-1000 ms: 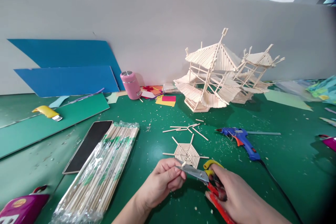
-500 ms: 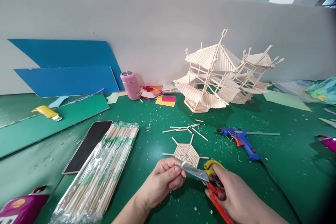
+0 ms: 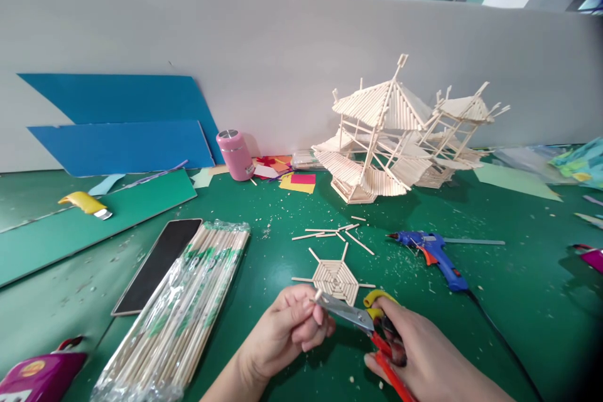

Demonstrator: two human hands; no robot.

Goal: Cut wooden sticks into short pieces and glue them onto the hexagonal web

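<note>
My left hand [image 3: 294, 321] pinches a short thin wooden stick [image 3: 318, 294], of which only the pale tip shows past the fingers. In my right hand [image 3: 414, 342] are scissors [image 3: 346, 312] with red and yellow handles, their blades pointing left and reaching the stick at my left fingertips. Just beyond the blades lies a flat hexagonal web of sticks [image 3: 335, 277] with spokes jutting outward; its near edge is partly covered by the blades and hand. Several loose cut sticks [image 3: 330, 232] are scattered behind it.
A blue glue gun [image 3: 431, 251] lies at right, its cord running toward me. Bagged sticks [image 3: 188, 301] and a black phone-like slab [image 3: 157, 264] lie left. Stick-built pavilions [image 3: 377, 138] and a pink jar [image 3: 235, 156] stand behind. A yellow cutter [image 3: 85, 202] rests on green board [image 3: 141, 201].
My left hand and the scissor tips have shifted slightly left, with the stick's tip between them. My right hand has barely moved, and the things on the table stay put.
</note>
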